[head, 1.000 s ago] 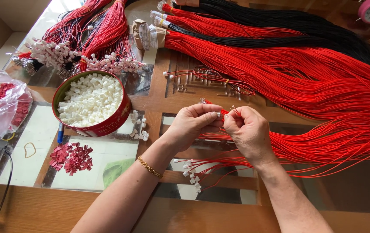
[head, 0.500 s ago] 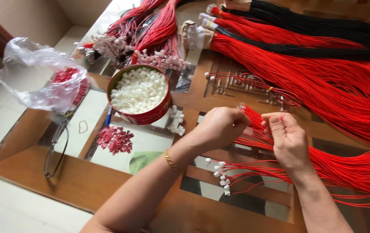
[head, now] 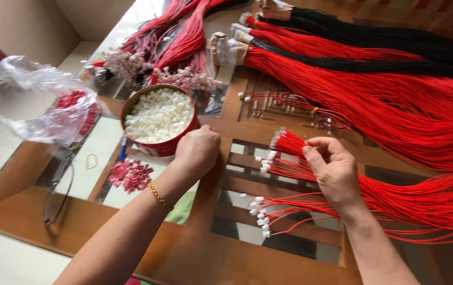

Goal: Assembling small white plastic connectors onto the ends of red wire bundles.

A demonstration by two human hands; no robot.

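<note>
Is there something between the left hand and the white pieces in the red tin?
Nothing visible blocks it. The left hand rests at the rim of the open red tin, and the white pieces lie uncovered inside. The right hand holds red wires apart.

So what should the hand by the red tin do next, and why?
Probably dip into the red tin and pinch out one white piece. The left hand rests closed at the tin's rim, seemingly empty, while the right hand holds a fan of bare-tipped red wires; wires nearby already carry white ends.

Bare forearms, gold bracelet (head: 159, 196) on left wrist
</note>
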